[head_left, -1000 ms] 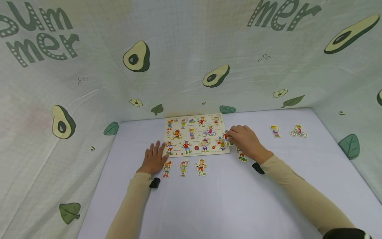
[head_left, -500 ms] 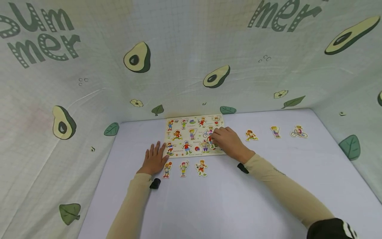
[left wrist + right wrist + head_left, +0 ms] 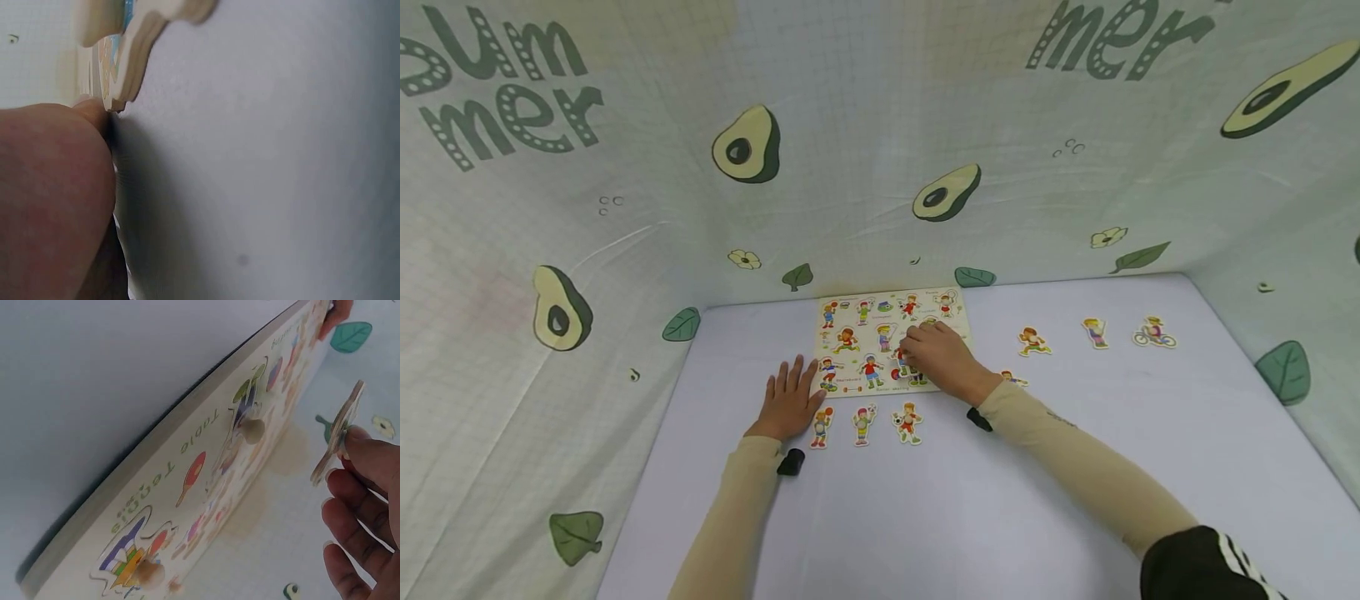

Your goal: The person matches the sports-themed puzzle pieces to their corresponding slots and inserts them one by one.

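A wooden peg puzzle board [image 3: 853, 360] printed with sporting children lies at the back of the table. My right hand [image 3: 943, 358] is over its right half, thumb and fingers pinching a cut-out puzzle piece [image 3: 337, 434] by its back knob. That piece is seen edge-on, raised off the board, in the right wrist view. Seated pieces with round wooden knobs [image 3: 252, 431] show below it. My left hand [image 3: 786, 404] rests with spread fingers at the board's front left corner. In the left wrist view, a loose puzzle piece's edge [image 3: 139, 59] is beside that hand.
In front of the board lie three loose pieces, including a footballer piece [image 3: 907, 423]. To the right are a runner piece [image 3: 1034, 342], a batter piece [image 3: 1094, 332] and a cyclist piece [image 3: 1154, 332]. Another piece [image 3: 1015, 378] is partly hidden by the right arm. Patterned cloth hangs behind.
My right hand has moved left from the board's right edge to over its right half, carrying the pinched piece. The runner piece on the right has come into view. My left hand stays put.
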`<state>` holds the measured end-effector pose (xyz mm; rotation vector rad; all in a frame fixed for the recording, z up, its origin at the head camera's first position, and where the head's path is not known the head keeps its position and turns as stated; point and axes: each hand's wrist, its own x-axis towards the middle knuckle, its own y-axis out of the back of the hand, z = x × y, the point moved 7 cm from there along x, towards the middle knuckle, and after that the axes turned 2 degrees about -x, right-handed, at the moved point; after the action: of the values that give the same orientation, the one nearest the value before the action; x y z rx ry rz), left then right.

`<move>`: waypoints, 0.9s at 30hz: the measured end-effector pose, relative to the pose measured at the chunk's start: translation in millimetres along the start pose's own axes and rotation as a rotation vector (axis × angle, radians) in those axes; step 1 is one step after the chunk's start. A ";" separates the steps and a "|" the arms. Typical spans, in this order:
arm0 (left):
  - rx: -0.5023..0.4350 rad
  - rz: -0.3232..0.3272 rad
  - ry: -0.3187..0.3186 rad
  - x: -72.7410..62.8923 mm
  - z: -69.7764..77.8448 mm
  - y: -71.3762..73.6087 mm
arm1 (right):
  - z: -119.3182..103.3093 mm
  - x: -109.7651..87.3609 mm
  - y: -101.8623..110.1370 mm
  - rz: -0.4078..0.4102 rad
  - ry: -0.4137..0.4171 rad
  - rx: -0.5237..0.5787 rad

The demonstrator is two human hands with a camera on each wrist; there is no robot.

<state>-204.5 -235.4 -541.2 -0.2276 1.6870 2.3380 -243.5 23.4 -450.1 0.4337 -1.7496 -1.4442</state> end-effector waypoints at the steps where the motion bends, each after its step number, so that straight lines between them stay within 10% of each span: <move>1: 0.001 0.003 -0.003 0.5 -0.8 -0.2 | -1.7 2.5 -1.9 -0.006 0.004 -0.001; 27: -0.002 -0.006 -0.004 1.9 -1.6 -1.6 | -30.3 46.1 -50.4 -0.252 0.071 -0.053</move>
<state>-205.9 -236.2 -543.6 -0.2273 1.6801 2.3347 -260.2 -43.1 -479.7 0.6889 -1.6413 -1.6255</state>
